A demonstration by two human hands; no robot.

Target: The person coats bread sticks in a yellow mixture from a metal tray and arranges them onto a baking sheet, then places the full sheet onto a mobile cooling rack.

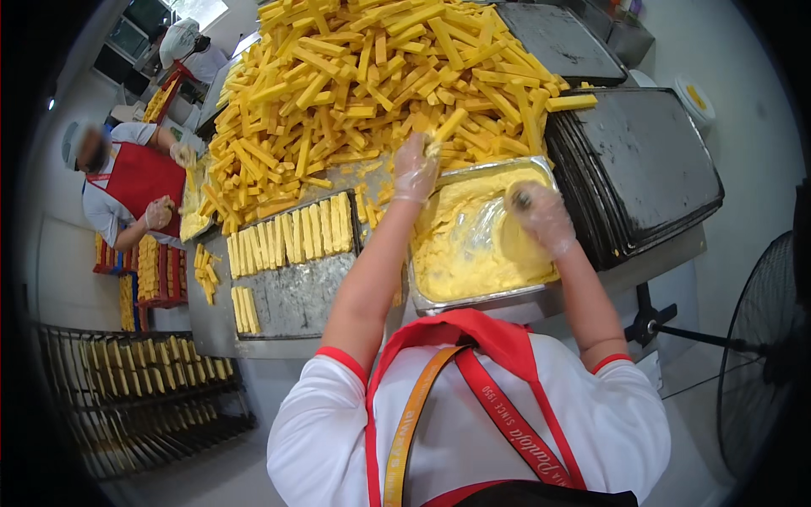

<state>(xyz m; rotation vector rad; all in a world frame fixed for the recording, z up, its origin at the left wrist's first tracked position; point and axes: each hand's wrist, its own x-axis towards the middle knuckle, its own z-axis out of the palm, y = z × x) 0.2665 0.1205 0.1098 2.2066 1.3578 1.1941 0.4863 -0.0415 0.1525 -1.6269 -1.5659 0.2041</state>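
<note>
My left hand (415, 168), in a clear plastic glove, grips a yellow cake-like stick (452, 124) at the foot of a tall heap of such sticks (380, 82). Some pale cream clings to the stick's near end. Over a metal pan (485, 300) of pale yellow cream (443, 269), my gloved right hand (545, 218) is closed around a tool with a dark round handle end (523, 201). The rest of that tool is blurred or hidden. Left of the pan lies a dark baking tray (298, 295) with a long row of coated sticks (291, 234) and a shorter row (245, 309).
Stacked baking trays (640, 165) stand at the right, with a pedestal fan (760, 355) beyond. A co-worker in a red apron (146, 184) works at the left. A tray rack (146, 386) fills the lower left. Loose sticks (206, 272) lie beside the baking tray.
</note>
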